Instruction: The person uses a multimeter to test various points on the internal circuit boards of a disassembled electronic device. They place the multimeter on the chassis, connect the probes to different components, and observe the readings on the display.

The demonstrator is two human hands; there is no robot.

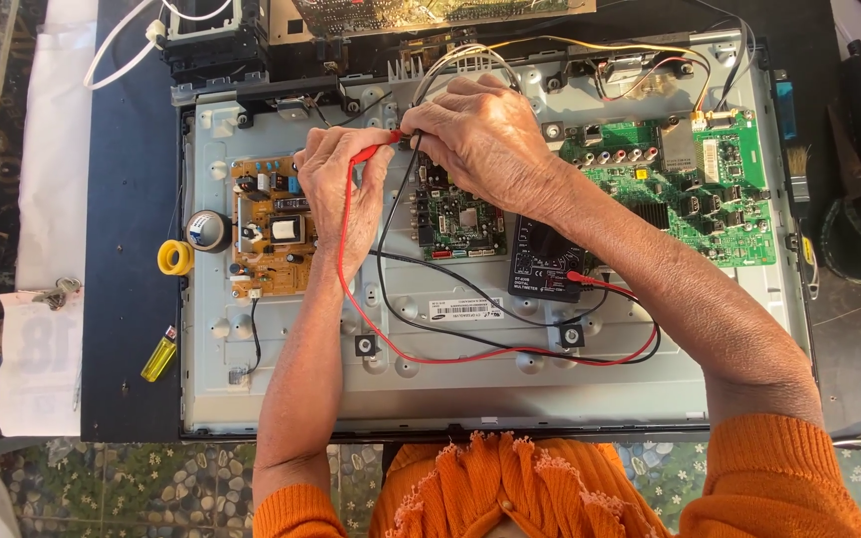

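While both hands meet above the green circuit board (462, 221), the left hand (341, 199) pinches the red probe (371, 151), and the right hand (485, 134) is closed on the black probe, mostly hidden.

The red probe (373, 151) lay nearly level, pinched at its tip end near the top middle of the opened television back. Its red wire (510, 357) looped down and right to the black meter (547, 261).
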